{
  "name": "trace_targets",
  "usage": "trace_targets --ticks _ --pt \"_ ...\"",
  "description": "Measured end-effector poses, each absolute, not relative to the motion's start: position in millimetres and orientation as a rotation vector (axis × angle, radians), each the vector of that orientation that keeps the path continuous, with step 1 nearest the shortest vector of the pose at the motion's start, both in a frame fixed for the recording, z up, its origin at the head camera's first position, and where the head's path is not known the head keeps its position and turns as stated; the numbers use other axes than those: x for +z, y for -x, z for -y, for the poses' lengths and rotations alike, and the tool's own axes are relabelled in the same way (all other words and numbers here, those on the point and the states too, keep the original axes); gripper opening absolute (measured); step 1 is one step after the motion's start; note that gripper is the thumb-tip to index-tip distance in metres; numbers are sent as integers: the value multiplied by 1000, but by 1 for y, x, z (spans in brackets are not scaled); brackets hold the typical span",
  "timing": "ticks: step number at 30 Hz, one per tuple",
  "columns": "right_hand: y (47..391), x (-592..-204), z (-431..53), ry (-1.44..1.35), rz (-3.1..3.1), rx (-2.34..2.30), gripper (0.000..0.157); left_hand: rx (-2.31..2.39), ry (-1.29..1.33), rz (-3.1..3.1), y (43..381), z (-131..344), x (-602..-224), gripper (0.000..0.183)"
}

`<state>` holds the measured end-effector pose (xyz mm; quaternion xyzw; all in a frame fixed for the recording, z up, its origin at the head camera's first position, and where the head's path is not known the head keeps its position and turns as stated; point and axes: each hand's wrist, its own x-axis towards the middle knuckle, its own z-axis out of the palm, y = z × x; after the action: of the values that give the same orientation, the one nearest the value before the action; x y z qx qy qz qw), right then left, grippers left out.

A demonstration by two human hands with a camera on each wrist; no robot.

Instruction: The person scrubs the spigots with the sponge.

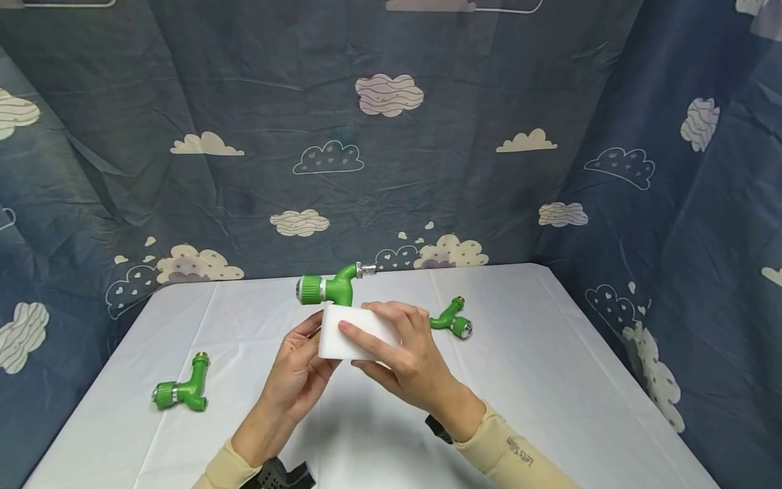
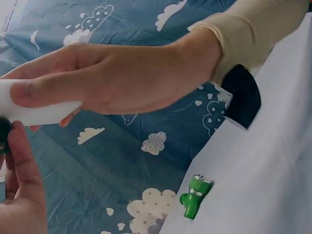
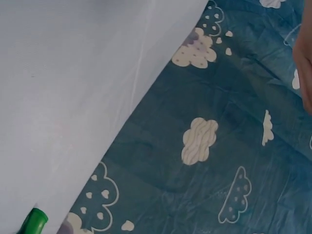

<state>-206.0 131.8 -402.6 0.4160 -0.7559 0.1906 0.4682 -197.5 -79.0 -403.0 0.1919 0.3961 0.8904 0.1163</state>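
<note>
Held green tap (image 1: 339, 291) aloft over white table (image 1: 519, 394), partly hidden behind white block (image 1: 365, 319). Looked midway through work on this tap, with nothing visibly finished. Seemed to pinch tap's lower end in curled left hand (image 1: 299, 370), though mostly masked by block. Gripped block in right hand (image 1: 408, 353), curled round it. Could not tell done from waiting for second tap (image 1: 194, 387), near table's left side, and third tap (image 1: 449, 315), beyond right hand, lying well apart on table.
</note>
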Motion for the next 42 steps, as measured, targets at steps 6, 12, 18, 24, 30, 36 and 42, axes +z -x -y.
trace_targets --ticks 6,12,18,24,30,36,42 --pt "208 -394 -133 -901 1929 498 46 2503 -730 -1083 198 82 -408 35" --pt "209 -392 -131 -836 1891 461 45 2464 -839 -1075 199 82 -407 39" --pt "208 -394 -127 -804 1911 508 44 2461 -826 -1195 200 83 -406 39" --pt "207 -397 -127 -827 1936 525 44 2440 -770 -1402 201 85 -409 37" --pt "207 -401 -127 -867 1942 507 43 2467 -610 -1583 200 82 -410 36" --pt "211 -400 -133 -824 1933 427 42 2498 -635 -1534 201 80 -410 35" --pt "219 -394 -140 -815 1829 323 34 2478 -725 -1349 203 82 -407 32"
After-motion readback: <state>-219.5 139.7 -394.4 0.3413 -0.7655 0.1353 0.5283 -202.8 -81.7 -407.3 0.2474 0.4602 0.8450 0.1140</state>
